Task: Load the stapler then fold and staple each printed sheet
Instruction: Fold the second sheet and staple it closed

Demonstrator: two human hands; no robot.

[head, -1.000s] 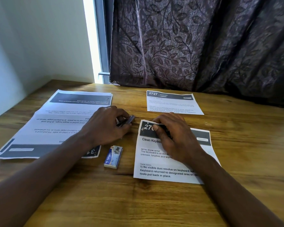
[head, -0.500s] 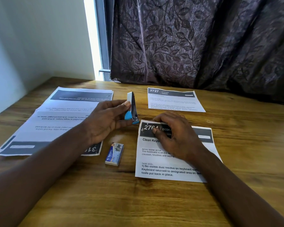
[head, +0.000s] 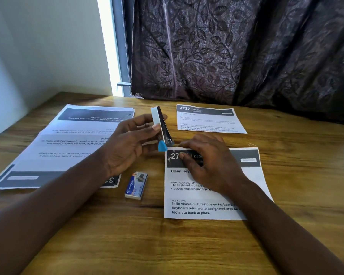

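We've got the stapler (head: 160,128) in our left hand (head: 127,143), gripped between thumb and fingers, lifted off the table and standing nearly upright w/ its blue end down, just above the top left corner of the folded sheet (head: 214,185). White side faces the left hand, dark metal side faces right.

Our right hand (head: 209,163) lies flat on that folded sheet, fingers spread and pressing on its dark header band, holding nothing. Fingertips sit near the stapler's lower end; can't tell if they touch it. The sheet reads "Clean Key…" and a number starting 27, partly hidden under the hand.

Just left of the sheet, near the front, a small staple box (head: 136,185) lies on the wood, blue and white, apart from both hands.

Farther back and to the right, a 2nd folded sheet (head: 209,120) headed "2727 KITCHEN" lies flat, well apart from the hands. On the left a stack of unfolded sheets (head: 68,143) lies w/ print upside down to us; our left forearm crosses its near corner. At least 2 sheets show at the edges; exact count unclear.

All of it sits on a wood table (head: 187,245). A tiny bit of bent wire, maybe a loose staple (head: 251,144), lies beside the near sheet's top right corner. Behind the table hangs a dark leaf-pattern curtain (head: 236,46), w/ a bright strip of window (head: 109,46) and a pale wall (head: 44,46) to the left.
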